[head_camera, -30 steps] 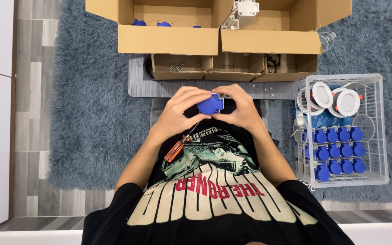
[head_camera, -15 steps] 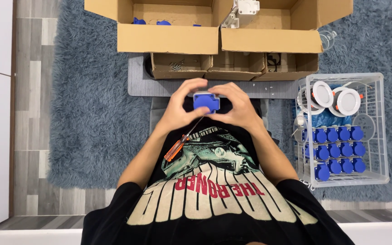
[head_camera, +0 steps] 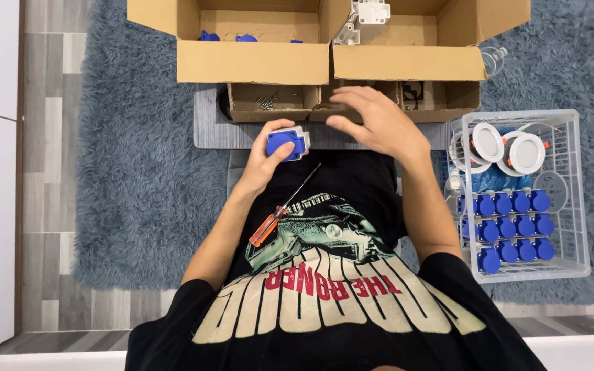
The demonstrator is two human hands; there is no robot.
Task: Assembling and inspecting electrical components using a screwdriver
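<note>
Blue socket housing held at the left, small tray of parts reached toward at the right.

The small cardboard tray (head_camera: 352, 103) is approached by the spread, empty right hand (head_camera: 372, 124); the blue socket housing (head_camera: 287, 142), just left of it, is gripped by the left hand (head_camera: 264, 161), with the orange-handled screwdriver (head_camera: 280, 214) lying diagonally below.

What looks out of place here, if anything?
The screwdriver lies loose on the person's shirt, not on the mat. Otherwise nothing stands out: left hand holds a blue socket, and the crate is neatly packed.
</note>
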